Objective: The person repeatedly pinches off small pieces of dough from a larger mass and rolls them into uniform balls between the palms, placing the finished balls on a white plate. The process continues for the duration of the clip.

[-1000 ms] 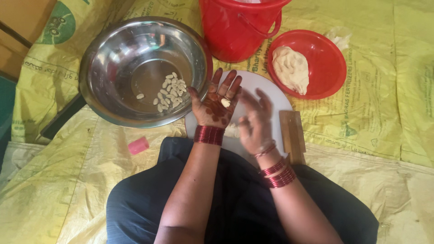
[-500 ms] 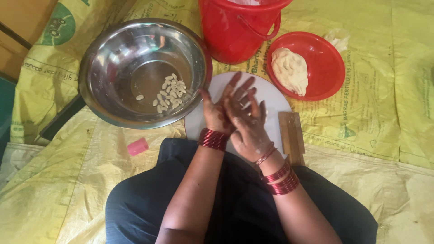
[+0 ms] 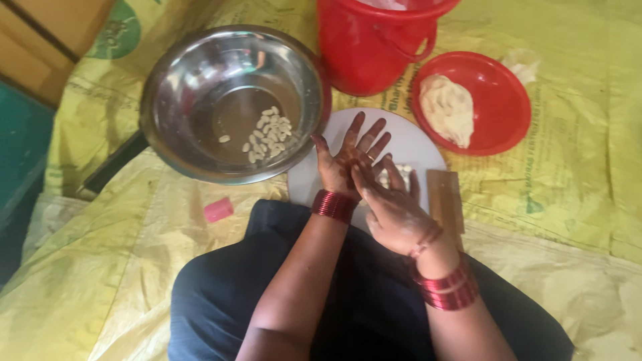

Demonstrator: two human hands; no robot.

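Two hands work over the white round board (image 3: 408, 144), and a small dough piece (image 3: 385, 178) lies pressed between them. To your left, the steel bowl (image 3: 234, 100) holds the shaped pieces (image 3: 267, 134). Your left hand (image 3: 351, 157) is open, palm up, fingers pointing away; your right hand (image 3: 391, 207) lies flat across it. The piece's axis cannot be told. The dough lump (image 3: 447, 107) sits in the red plate (image 3: 498, 87), far right.

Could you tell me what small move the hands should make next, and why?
Probably drop the rolled piece into the steel bowl. The right hand lies across the open left palm above the white board, and similar small pale pieces are already gathered in that bowl.
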